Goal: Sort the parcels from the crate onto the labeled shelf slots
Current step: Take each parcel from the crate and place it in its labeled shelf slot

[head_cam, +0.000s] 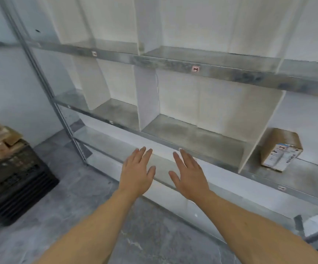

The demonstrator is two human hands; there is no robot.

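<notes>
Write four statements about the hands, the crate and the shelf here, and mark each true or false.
1. The left hand and right hand hold nothing. True.
2. The crate stands on a shelf. False: it stands on the floor, left of the shelf.
3. A cardboard parcel sits in a slot at the right. True.
4. The crate is empty. False: boxes are piled in it.
</notes>
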